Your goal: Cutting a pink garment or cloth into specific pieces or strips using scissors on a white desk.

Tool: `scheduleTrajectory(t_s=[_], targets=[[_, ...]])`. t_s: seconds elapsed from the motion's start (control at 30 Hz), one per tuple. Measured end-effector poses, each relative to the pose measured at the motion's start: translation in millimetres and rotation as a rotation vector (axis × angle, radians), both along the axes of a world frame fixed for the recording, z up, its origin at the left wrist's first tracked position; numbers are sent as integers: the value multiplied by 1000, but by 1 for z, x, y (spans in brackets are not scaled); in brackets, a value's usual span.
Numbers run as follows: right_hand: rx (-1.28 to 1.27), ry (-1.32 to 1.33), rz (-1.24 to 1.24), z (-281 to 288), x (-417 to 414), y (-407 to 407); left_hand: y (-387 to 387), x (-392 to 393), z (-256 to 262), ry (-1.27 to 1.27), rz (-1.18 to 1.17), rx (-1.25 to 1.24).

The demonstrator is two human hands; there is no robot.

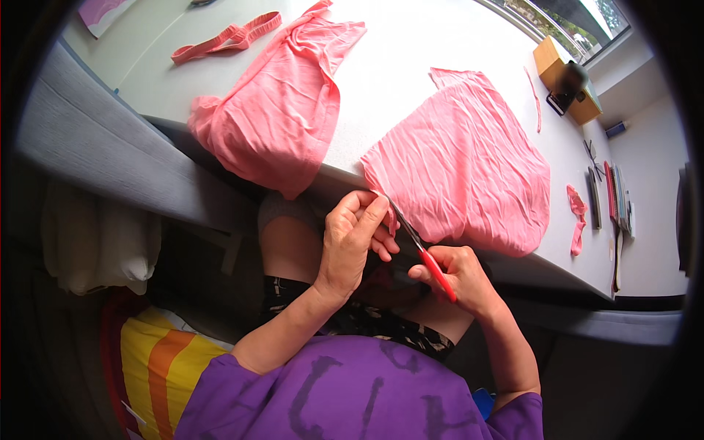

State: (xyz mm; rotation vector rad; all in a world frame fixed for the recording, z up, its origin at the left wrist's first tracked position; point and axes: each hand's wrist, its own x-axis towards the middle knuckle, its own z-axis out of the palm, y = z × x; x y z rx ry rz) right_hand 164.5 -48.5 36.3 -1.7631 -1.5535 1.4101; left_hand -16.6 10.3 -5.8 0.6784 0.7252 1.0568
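Note:
Pink fabric (462,165) lies wrinkled over the front edge of the white table. My left hand (352,236) pinches its near left corner between thumb and fingertips, where a narrow pink strip hangs down. In my right hand (456,275) are red-handled scissors (437,275), their blades pointing up and left at the fabric edge beside my left fingertips. How far the blades are apart is hard to tell. A second piece of pink fabric (275,110) rests to the left, drooping over the table edge. Beyond it lies a gathered pink band (228,41).
Pink scraps lie at the right, one short (576,220) and one thin (534,102). Past them stand a cardboard box (583,110) with a dark device at it, eyeglasses (593,157) and upright books or folders (619,198). A grey padded edge (110,126) runs along the left.

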Motion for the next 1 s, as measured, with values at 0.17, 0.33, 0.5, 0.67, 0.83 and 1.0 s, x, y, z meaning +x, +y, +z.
scheduleTrajectory(t_s=[0.17, 0.33, 0.5, 0.67, 0.83, 1.0], targets=[[52, -60, 22, 2, 1, 0, 3, 2, -1, 36, 46, 41], [51, -78, 51, 4, -1, 5, 1, 2, -2, 37, 93, 53], [29, -52, 55, 6, -6, 12, 1, 0, -4, 23, 81, 57], [9, -33, 51, 5, -9, 16, 0, -2, -4, 9, 86, 63], [18, -58, 55, 3, -8, 16, 1, -3, -6, -3, 86, 61], [65, -59, 70, 6, -9, 19, 1, -5, -6, -11, 85, 57]])
